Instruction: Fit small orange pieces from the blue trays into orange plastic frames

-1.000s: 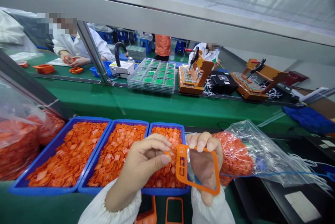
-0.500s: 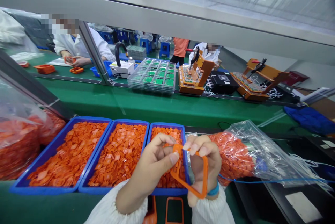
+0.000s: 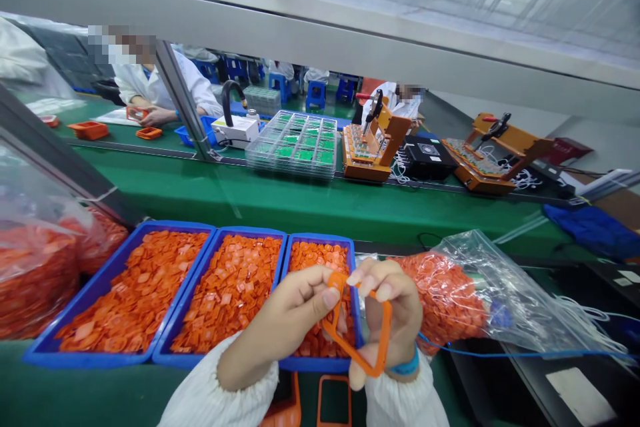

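Note:
Both my hands hold one orange rectangular frame (image 3: pixel 376 347) in front of the blue trays. My left hand (image 3: pixel 290 314) pinches its top left corner between thumb and forefinger. My right hand (image 3: pixel 395 314) grips the top edge with the fingers curled over it and the thumb under the lower corner. The frame is turned edge-on and tilted. Behind it sits the narrow blue tray (image 3: pixel 345 364) of small orange parts.
Two wider blue trays (image 3: pixel 193 284) of orange parts lie to the left. Clear bags of orange parts (image 3: pixel 450 300) lie at right and far left. More orange frames (image 3: pixel 334 404) lie below my wrists. People in white coats work beyond the green belt (image 3: pixel 280 197).
The frame has turned from face-on to nearly edge-on. My left thumb and forefinger moved onto its top left corner, and both hands came closer together.

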Action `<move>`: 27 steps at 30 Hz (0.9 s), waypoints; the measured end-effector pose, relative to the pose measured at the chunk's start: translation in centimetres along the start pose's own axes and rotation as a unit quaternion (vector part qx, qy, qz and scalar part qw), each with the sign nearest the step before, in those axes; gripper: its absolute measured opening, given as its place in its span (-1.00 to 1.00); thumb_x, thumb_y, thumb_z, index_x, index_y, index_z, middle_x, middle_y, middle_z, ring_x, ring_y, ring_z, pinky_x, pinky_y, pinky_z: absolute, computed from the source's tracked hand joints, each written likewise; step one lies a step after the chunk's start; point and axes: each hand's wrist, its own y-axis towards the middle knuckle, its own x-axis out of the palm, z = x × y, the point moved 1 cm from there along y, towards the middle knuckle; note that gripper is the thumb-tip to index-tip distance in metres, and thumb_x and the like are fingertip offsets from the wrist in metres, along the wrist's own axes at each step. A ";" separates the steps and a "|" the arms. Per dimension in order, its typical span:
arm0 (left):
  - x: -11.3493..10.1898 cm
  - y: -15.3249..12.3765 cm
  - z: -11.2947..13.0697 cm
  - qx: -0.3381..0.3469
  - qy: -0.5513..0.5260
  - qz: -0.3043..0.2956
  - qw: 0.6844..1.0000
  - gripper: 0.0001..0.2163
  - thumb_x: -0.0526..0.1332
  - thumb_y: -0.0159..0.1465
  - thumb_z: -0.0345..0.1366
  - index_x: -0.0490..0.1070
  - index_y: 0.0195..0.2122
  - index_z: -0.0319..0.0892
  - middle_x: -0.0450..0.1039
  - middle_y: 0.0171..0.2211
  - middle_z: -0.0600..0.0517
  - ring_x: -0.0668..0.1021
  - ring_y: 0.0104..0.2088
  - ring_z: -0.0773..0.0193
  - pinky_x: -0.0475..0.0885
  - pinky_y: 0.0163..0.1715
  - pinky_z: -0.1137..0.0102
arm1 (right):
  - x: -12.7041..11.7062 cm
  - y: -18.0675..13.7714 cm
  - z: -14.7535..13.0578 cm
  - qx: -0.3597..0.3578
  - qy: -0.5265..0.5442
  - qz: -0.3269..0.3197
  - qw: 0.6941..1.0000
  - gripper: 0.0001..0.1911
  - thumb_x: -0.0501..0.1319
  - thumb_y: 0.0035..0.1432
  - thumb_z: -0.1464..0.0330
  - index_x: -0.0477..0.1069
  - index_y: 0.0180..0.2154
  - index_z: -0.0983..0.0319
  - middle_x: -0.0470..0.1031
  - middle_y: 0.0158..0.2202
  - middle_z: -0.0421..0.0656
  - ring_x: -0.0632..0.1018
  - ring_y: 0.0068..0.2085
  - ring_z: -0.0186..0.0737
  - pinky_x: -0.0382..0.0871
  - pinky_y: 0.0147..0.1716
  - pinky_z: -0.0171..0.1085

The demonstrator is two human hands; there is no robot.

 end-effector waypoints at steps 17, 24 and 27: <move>-4.2 1.3 -0.3 0.150 0.374 0.162 0.901 -0.81 0.26 0.14 -0.47 0.63 -0.48 -0.09 0.75 -0.21 -0.03 0.72 -0.15 0.08 0.54 0.05 0.10 | -0.8 -0.4 0.9 0.050 0.144 0.143 0.978 -0.17 0.63 -0.30 -0.21 0.39 -0.05 -0.11 0.16 -0.38 -0.32 0.33 -0.47 -0.19 0.34 -0.45 -0.18; -4.8 2.1 -1.2 0.126 0.431 0.157 0.880 -0.83 0.25 0.24 -0.43 0.63 -0.41 -0.08 0.75 -0.21 -0.03 0.70 -0.15 0.10 0.57 0.02 0.16 | -2.4 -2.5 2.0 0.073 0.039 0.145 0.986 0.02 0.75 -0.43 0.03 0.34 0.09 -0.24 0.33 -0.24 -0.25 0.55 -0.30 -0.04 0.53 -0.30 -0.05; -5.1 2.4 -1.8 0.091 0.472 0.135 0.867 -0.83 0.25 0.27 -0.45 0.62 -0.38 -0.09 0.74 -0.16 -0.03 0.69 -0.09 0.08 0.55 0.09 0.14 | -2.6 -2.9 2.4 0.067 0.012 0.145 0.987 0.22 0.78 -0.61 0.10 0.30 0.15 -0.29 0.41 -0.08 -0.20 0.62 -0.05 0.14 0.59 -0.10 0.07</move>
